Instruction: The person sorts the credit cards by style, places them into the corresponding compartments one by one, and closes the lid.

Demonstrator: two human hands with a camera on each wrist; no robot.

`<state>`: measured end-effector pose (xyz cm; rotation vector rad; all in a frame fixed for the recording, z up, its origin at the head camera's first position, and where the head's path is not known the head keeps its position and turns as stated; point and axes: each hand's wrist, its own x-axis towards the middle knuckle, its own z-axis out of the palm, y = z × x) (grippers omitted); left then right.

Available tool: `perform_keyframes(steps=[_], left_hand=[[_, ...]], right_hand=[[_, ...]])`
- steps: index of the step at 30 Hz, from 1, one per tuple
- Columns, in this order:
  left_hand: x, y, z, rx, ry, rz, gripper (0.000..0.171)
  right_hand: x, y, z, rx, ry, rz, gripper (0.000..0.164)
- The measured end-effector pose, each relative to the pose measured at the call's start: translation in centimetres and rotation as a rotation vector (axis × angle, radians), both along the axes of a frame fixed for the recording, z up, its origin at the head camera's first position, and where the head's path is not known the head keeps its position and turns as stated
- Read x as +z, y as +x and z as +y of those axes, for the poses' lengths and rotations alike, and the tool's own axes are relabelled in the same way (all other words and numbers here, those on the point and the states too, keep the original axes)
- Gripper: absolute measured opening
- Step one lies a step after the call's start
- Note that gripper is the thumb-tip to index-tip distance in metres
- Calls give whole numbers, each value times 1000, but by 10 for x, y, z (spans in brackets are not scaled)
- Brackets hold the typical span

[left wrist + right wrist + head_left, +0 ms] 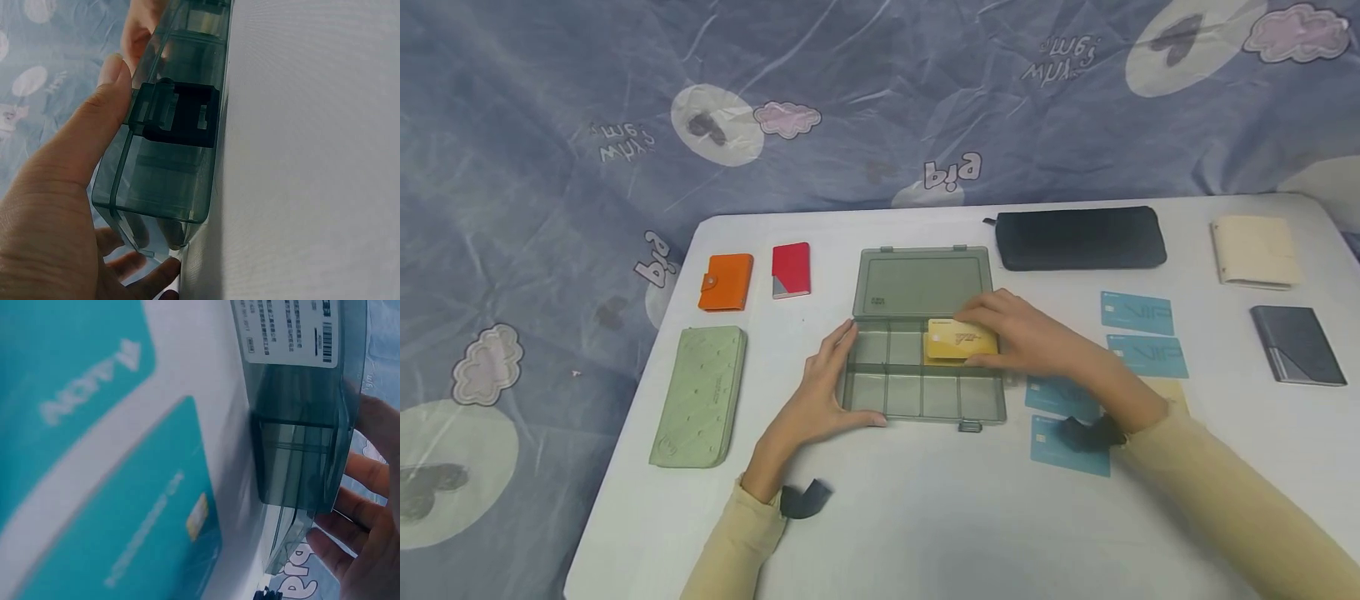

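A translucent grey-green compartment box [904, 395] lies on the white table, its lid [925, 282] folded back. My left hand [820, 402] holds its left end, with the thumb [103, 119] along the front rim and the fingers at the side. Over the back right compartments, my right hand [1026, 335] pinches a yellow card [951, 342] between thumb and fingers. Another yellow card [942, 362] shows beneath it, partly covered. In the right wrist view, that hand's fingers [356, 534] show beyond the box wall; the cards are hidden there.
Several blue cards [1138, 312] lie right of the box, with a pale yellow card [1172, 390] partly under my right arm. A black pouch [1081, 239], cream wallet [1257, 250] and dark card holder [1297, 343] sit right; orange [727, 282], red [792, 265] and green wallets [698, 396] left.
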<state>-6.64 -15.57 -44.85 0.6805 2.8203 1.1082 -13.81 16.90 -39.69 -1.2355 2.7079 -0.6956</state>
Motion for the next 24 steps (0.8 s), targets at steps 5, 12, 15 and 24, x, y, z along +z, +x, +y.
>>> perform_keyframes(steps=[5, 12, 15, 24], left_hand=[[0, 0, 0, -1, 1, -1, 121], [-1, 0, 1, 1, 6, -4, 120], [-1, 1, 1, -4, 11, 4, 121], [-1, 0, 1, -1, 13, 1, 122]], right_hand=[[0, 5, 7, -16, 16, -3, 64], [-2, 13, 10, -5, 32, -4, 70], [-3, 15, 10, 7, 27, 21, 71], [-4, 21, 37, -89, -25, 28, 56]])
